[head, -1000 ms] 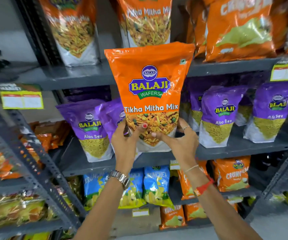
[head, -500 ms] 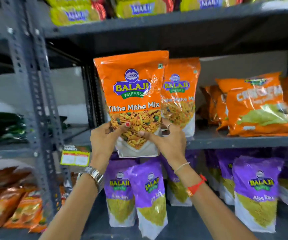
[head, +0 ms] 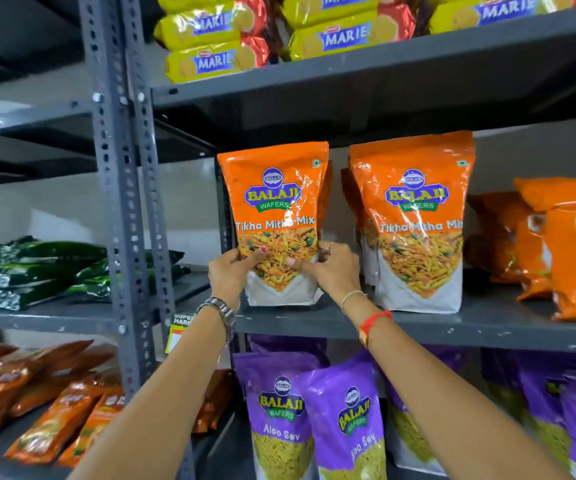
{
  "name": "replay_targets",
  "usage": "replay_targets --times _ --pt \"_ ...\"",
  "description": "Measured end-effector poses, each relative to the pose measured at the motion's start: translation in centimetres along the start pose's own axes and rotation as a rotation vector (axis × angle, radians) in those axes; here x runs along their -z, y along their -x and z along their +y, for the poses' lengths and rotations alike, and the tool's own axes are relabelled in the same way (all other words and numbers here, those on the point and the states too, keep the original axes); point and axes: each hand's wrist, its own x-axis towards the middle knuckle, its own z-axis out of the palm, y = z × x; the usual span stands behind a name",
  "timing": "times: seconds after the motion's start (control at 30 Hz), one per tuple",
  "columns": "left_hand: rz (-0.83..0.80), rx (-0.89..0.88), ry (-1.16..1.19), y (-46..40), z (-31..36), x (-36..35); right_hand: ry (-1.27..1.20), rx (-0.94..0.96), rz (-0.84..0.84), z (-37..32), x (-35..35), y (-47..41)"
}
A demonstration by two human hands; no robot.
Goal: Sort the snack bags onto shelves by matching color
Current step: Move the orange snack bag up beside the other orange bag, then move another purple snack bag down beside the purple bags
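From the head camera, both forearms reach up and forward to the grey shelf (head: 418,327). The left hand (head: 229,271) grips the lower left edge of an orange Tikha Mitha Mix bag (head: 276,209), thumb across its front and fingers behind. The right hand (head: 335,271) clasps the lower right edge, thumb pressed on the front, a ring showing on one finger. The bag stands upright between the two hands, its white base at the shelf surface, whether fully resting I cannot tell. Just beside it on the right stands a second Tikha Mitha Mix bag (head: 418,216), apart from the held one. Purple Aloo Sev bags (head: 283,417) fill the shelf below; yellow Marie packs (head: 210,39) lie above.
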Motion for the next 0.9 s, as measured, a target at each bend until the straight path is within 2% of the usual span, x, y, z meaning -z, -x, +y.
replay_targets --times 0.3,0.47,0.63,0.73,0.83,0.9 --pt "0.081 0.038 -0.053 -1.9 -1.9 -1.2 -0.051 -0.038 -0.031 2.5 -0.8 -1.1" --pt "0.108 -0.035 -0.074 -0.6 -1.8 -1.3 -0.052 -0.053 -0.073 1.7 -0.7 0.1" --pt "0.238 -0.225 0.091 4.4 -3.0 -1.1 -0.200 0.038 0.138 1.2 1.4 7.1" --pt "0.327 -0.311 0.162 8.4 -6.2 -1.6 -0.247 0.063 0.261 4.2 2.3 12.8" --pt "0.450 -0.348 0.135 12.0 -10.9 -2.6 -0.222 -0.092 0.324 10.2 2.2 17.5" --pt "0.468 -0.306 0.068 14.2 -14.6 -3.3 -0.203 -0.229 0.335 14.6 2.0 19.9"
